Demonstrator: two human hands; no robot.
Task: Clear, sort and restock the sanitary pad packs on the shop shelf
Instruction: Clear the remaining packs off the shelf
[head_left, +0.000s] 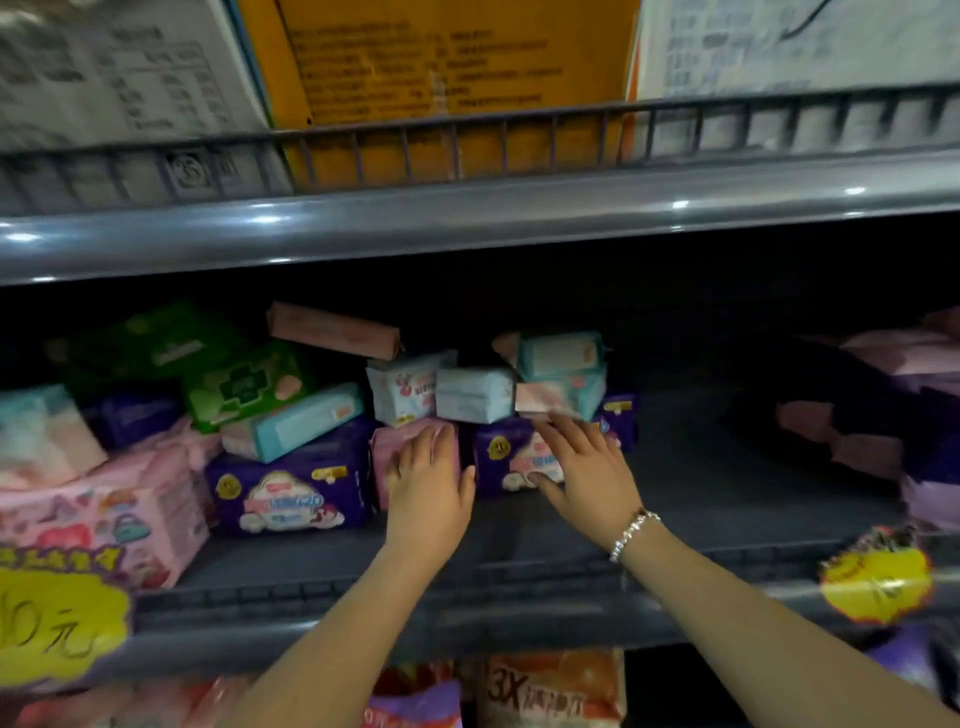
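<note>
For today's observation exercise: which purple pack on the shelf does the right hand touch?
The smaller purple pack under the right hand; the larger purple pack lies left, untouched.

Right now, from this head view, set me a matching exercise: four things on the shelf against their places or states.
Things:
1. left hand
2. right hand
3. green pack
4. yellow price tag

Places:
A. on the shelf's front edge, far left
B. flat on a pink pack
C. on a purple pack, wrist wearing a bracelet
D. up in the left pile

Pairs: 1-B, 2-C, 3-D, 4-A
</note>
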